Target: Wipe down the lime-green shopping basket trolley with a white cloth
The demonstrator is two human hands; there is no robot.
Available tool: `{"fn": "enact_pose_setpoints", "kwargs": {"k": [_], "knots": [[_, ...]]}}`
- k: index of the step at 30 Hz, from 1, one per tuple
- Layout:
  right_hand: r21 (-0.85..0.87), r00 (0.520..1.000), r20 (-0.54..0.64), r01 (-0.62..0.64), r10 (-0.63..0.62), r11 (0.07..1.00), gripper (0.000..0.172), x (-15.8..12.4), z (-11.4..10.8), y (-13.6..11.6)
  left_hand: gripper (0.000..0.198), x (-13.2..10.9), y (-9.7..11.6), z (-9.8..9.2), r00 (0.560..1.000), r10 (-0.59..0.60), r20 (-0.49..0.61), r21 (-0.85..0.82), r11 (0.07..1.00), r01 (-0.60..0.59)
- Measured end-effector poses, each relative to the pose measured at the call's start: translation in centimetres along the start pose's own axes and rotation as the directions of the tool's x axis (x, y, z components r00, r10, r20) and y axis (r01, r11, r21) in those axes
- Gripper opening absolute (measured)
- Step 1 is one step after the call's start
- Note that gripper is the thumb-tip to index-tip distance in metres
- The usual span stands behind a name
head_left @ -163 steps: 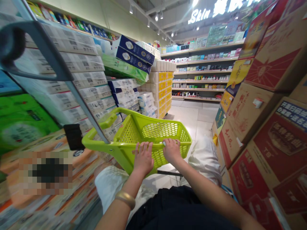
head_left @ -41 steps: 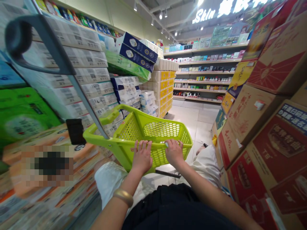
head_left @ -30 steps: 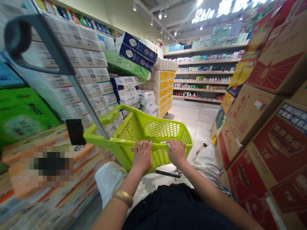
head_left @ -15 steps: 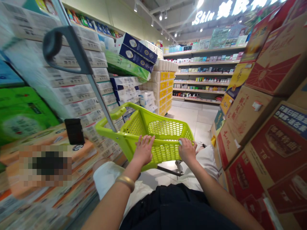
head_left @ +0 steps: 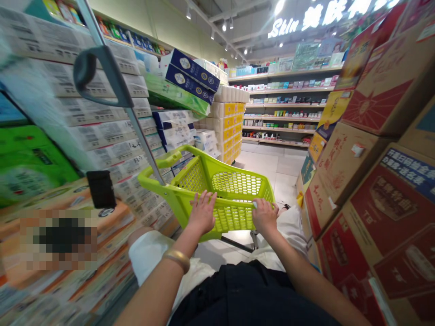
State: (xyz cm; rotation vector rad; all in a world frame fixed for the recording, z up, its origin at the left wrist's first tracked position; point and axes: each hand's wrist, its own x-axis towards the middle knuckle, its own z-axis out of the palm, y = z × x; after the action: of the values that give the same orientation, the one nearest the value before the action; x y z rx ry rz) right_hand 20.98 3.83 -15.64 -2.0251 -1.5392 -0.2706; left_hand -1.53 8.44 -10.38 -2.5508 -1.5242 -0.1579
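A lime-green plastic shopping cart (head_left: 234, 213) with perforated sides stands between my knees, its basket hollow facing up. My left hand (head_left: 203, 213) is hooked over the near rim, fingers bent across the edge. Further right, my right hand (head_left: 265, 216) wraps the same rim close to the basket's corner. From the cart's left end a metal pole rises, carrying a dark grey loop handle (head_left: 117, 77). Neither palm shows, and both thumbs are partly hidden.
Tissue packs (head_left: 112, 122) are stacked high on the left, with a black phone-like object (head_left: 101, 189) on orange packs. Red and brown cartons (head_left: 356, 158) wall the right side. Stocked shelves (head_left: 282, 105) stand at the back, beyond pale floor tiles (head_left: 261, 163).
The view has turned slightly, so the stacks and shelves sit a little further left. The grey handle has shifted a bit right. Both hands stay on the cart's rim.
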Motion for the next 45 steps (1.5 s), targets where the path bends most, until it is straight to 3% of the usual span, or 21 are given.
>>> {"fn": "enact_pose_setpoints", "kwargs": {"k": [10, 20, 27, 30, 38, 45], "knots": [[-0.008, 1.0, 0.006, -0.023, 0.023, 1.0, 0.029, 0.2, -0.1, 0.5, 0.09, 0.8, 0.0, 0.2, 0.999, 0.034, 0.029, 0.006, 0.999, -0.034], [0.034, 0.998, 0.026, 0.058, -0.059, 0.998, 0.031, -0.8, -0.1, -2.1, 0.084, 1.4, -0.6, 0.0, 0.999, -0.041, 0.01, 0.028, 0.999, 0.041], [0.057, 0.98, 0.135, 0.139, -0.145, 0.989, 0.034, -1.8, -0.6, -5.0, 0.083, -0.4, 3.9, 1.3, 0.973, 0.225, 0.045, -0.091, 0.971, -0.221], [0.057, 0.967, 0.147, 0.2, -0.206, 0.978, 0.036, -2.4, -0.6, -5.4, 0.085, -1.0, 4.5, 1.9, 0.985, 0.16, 0.07, -0.112, 0.982, -0.152], [0.014, 0.961, 0.131, 0.245, -0.245, 0.969, 0.041, -4.4, -0.5, -4.2, 0.086, -1.5, 3.1, 1.8, 0.989, 0.122, 0.083, -0.089, 0.989, -0.115], [-0.035, 0.907, 0.249, 0.358, -0.338, 0.933, 0.031, -1.3, 0.4, -8.0, 0.082, -1.5, 2.8, 1.9, 0.993, 0.094, 0.076, -0.088, 0.992, -0.087]]}}
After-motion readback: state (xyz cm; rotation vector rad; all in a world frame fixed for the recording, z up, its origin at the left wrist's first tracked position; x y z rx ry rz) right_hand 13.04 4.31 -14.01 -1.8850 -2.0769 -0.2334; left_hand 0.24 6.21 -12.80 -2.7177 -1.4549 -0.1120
